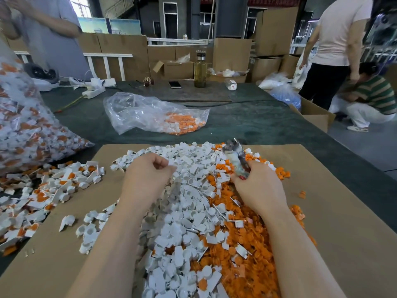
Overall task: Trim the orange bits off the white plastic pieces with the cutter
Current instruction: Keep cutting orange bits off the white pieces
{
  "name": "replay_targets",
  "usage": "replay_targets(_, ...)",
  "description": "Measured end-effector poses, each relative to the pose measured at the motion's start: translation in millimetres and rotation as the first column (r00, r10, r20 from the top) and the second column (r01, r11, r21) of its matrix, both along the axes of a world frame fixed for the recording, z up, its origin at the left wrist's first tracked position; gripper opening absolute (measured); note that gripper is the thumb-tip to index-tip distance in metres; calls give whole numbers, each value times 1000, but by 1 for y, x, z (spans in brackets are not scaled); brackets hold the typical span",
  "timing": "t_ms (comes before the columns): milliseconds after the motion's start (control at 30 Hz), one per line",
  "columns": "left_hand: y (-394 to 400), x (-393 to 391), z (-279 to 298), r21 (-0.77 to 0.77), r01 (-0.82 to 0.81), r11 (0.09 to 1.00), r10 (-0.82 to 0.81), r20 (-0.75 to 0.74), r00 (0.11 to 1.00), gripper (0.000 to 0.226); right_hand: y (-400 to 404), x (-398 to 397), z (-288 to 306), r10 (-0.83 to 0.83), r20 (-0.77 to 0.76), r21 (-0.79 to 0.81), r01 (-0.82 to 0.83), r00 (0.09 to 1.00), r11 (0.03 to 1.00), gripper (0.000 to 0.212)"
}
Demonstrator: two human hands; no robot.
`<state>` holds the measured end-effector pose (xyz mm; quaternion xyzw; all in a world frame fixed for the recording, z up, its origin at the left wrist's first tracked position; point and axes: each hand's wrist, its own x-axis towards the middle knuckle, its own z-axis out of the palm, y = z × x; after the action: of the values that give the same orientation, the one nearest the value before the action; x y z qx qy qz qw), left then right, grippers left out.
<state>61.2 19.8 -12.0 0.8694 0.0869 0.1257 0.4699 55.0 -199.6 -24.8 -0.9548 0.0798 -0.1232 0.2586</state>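
Brown cardboard sheet — right hand grips cutter, left hand curled, contents unclear.

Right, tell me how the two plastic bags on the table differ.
The left bag bulges, packed full of white-and-orange pieces; the middle bag lies mostly flat and crumpled, with only a small orange-and-white cluster at its right end. The left bag sits at the table's left edge and runs out of view; the middle bag lies whole, beyond the cardboard sheet. Both are clear plastic.
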Motion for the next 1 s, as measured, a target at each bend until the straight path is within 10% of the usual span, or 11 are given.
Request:
replay_targets(133,-24,-4,10,-345,98,933,-110,-15,994,11,0,-1,5,79,116,230,-104,990,968,15)
replay_targets(367,-44,-9,11,-653,72,754,-140,-52,989,16,9,-3,4,135,245,187,-183,960,965,12)
replay_targets(667,-54,-14,11,-726,70,684,-133,-30,991,14,28,-8,6,133,401,463,-326,906,824,8)
replay_targets(1000,-61,-19,17,-784,125,608,-173,22,985,13,34,-9,4,85,469,399,-297,879,868,11)
